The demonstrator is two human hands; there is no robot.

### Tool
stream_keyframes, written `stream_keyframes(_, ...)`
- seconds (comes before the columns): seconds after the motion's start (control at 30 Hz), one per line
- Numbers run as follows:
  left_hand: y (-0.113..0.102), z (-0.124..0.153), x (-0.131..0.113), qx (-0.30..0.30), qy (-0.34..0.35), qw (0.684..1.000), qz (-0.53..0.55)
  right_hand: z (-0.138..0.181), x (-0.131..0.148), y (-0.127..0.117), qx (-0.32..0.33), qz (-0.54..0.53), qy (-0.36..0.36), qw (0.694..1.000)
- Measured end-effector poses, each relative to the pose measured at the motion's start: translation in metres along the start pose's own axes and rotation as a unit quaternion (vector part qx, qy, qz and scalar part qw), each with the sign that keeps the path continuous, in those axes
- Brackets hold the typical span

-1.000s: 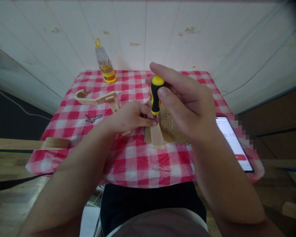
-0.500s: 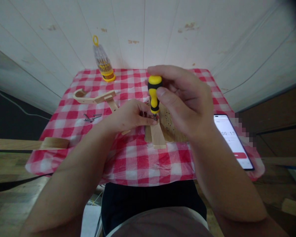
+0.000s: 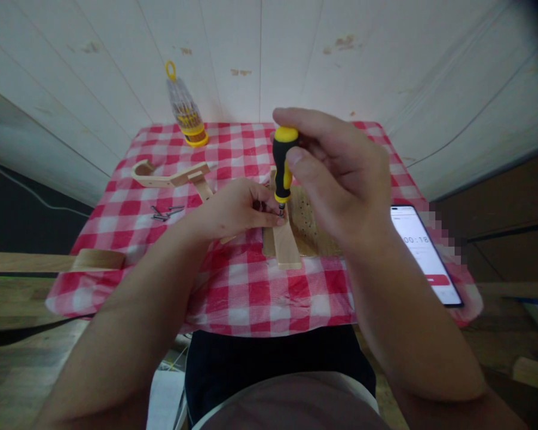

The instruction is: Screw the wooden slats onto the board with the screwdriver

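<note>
My right hand (image 3: 341, 173) is closed on the yellow and black handle of a screwdriver (image 3: 284, 158), which points down and leans slightly. Its tip meets a small spot by my left fingertips, where a screw seems to sit, though it is mostly hidden. With fingers closed, my left hand (image 3: 240, 206) grips a pale wooden piece (image 3: 289, 248) and pinches close to the screwdriver tip. That piece lies over a brown board (image 3: 311, 230) dotted with small holes. Several loose screws (image 3: 161, 214) rest left of my left hand, near a hooked wooden part (image 3: 165, 178).
A clear bit case (image 3: 187, 113) with a yellow base stands at the back left. A phone (image 3: 424, 254) showing a timer lies at the right edge. One wooden bar (image 3: 54, 261) juts over the left edge. The checkered cloth (image 3: 233, 298) covers the table.
The screwdriver handle has turned, showing more black, and its top has tilted a little to the right and up with my right hand. My left hand stays in place.
</note>
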State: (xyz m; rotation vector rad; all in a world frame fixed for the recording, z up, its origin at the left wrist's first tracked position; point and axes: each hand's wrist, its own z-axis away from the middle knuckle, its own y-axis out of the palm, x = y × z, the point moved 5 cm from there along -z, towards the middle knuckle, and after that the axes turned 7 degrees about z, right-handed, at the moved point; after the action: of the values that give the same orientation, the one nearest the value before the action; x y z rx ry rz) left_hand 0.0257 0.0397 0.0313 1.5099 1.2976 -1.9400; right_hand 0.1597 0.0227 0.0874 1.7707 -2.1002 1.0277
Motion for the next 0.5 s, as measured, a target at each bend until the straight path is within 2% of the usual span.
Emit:
stream_keyframes(0.07,0.0000,-0.0004,0.0012,0.002,0.001,1.000,0.004,-0.0001,-0.0031,0.0019,-0.012,-0.019,0.000,1.000)
stream_keyframes(0.2,0.0006,-0.0009,0.0024,0.010,0.000,1.000,0.017,-0.0011,-0.0072,0.0032,-0.030,0.007,-0.005,1.000)
stream_keyframes(0.4,0.0006,-0.0006,0.0028,0.008,-0.011,1.000,0.016,-0.0007,-0.0004,-0.0019,0.023,0.075,0.016,0.997)
stream_keyframes(0.5,0.0020,-0.0002,0.0020,0.020,-0.016,0.999,0.029,-0.0003,0.0026,-0.0064,0.010,0.074,0.001,0.997)
